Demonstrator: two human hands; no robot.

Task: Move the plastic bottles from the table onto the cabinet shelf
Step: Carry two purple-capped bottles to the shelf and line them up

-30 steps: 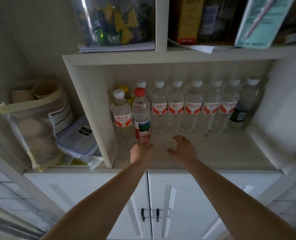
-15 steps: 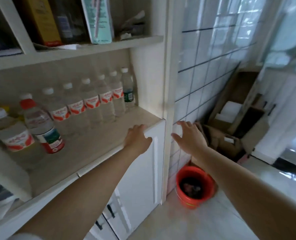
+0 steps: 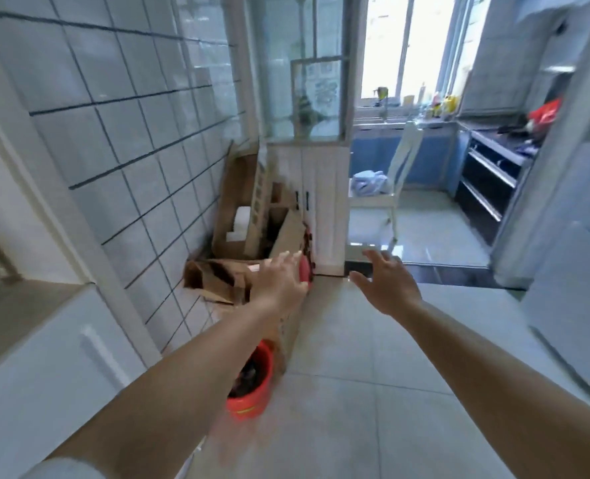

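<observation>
Item 1: left hand (image 3: 281,281) and right hand (image 3: 388,288) are reaching forward, each grip released, fingers spread, carrying nothing. Item 2: red bucket (image 3: 252,382) is sitting on the floor (image 3: 355,357), contents dark. Item 3: cardboard boxes (image 3: 248,216) are leaning by the tiled wall (image 3: 131,133). Plastic bottles: none in view.

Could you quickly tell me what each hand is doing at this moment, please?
Left hand: open, fingers extended, holding nothing.
Right hand: open, fingers spread, holding nothing.
</observation>
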